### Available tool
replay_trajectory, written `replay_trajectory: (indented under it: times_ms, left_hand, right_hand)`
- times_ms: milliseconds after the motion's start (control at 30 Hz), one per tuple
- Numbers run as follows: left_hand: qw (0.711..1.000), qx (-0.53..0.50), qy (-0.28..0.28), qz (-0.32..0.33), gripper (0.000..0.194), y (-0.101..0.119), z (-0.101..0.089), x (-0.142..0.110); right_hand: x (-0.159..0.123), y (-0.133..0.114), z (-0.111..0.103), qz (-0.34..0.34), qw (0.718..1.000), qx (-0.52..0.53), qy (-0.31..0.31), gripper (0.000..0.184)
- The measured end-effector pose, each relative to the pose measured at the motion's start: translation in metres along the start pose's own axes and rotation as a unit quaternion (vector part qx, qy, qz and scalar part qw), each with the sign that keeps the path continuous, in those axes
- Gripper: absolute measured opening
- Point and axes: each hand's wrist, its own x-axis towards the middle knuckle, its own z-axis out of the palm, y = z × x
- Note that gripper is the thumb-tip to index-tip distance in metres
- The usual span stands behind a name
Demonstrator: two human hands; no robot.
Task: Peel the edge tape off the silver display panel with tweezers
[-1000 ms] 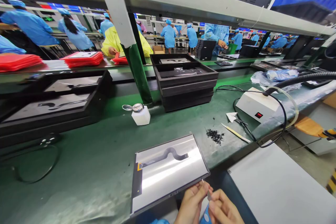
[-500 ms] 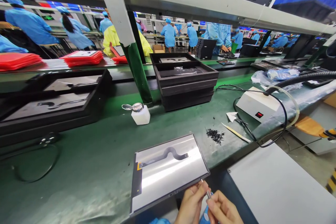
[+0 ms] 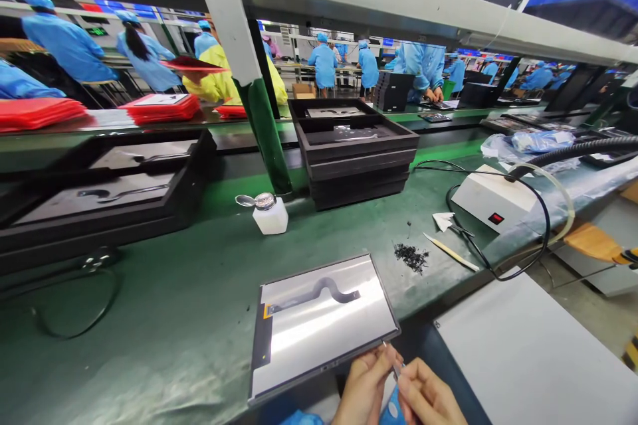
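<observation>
A flat display panel (image 3: 319,339) with a silvery back lies at the bench's front edge, its near side overhanging. A dark, curved flex cable (image 3: 319,292) runs across its back from an orange-edged connector. Just below the panel's near right corner, my left hand (image 3: 366,378) is closed in a pinch around a slim silvery metal tool (image 3: 397,370), whose tip pokes up past the fingers. My right hand (image 3: 428,393) is beside it, fingers closed on the tool's lower part. The tool's exact kind is hidden by the fingers.
Behind the panel stands a white pump bottle (image 3: 270,215) with its lid up. Black scraps (image 3: 411,257) lie to the right, near a pale pointed stick (image 3: 451,252) and a white box (image 3: 493,196). Stacked black trays (image 3: 359,172) stand farther back. Co-workers sit beyond.
My hands stay at the panel's corner with the tool, almost unmoved. The view has shifted slightly. Across the line, a person in yellow has lifted a red sheet.
</observation>
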Motion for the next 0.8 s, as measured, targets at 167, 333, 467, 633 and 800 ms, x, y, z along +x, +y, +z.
replay_trajectory:
  times_ms: [167,333,467,633,800]
  left_hand:
    - [1.0,-0.007,-0.001,-0.003,0.044,0.002,0.001,-0.005]
    - [1.0,-0.01,-0.003,-0.009,0.046,0.004,0.0,-0.008]
    - [1.0,-0.019,0.003,0.0,0.04,0.001,0.002,-0.004]
    - [1.0,-0.024,0.009,0.001,0.039,-0.001,0.002,-0.003]
    - [1.0,-0.014,0.001,-0.017,0.045,0.006,0.0,-0.009]
  right_hand:
    - [0.0,-0.01,-0.005,0.041,0.999,-0.004,-0.036,0.062]
    - [0.004,-0.014,-0.004,0.067,0.996,0.007,-0.058,0.068]
    - [0.0,-0.011,0.002,0.032,0.999,-0.009,-0.023,0.061]
    - [-0.005,-0.018,0.003,0.017,0.999,-0.028,-0.009,0.063]
    - [-0.004,-0.027,0.0,0.061,0.996,-0.036,-0.053,0.065]
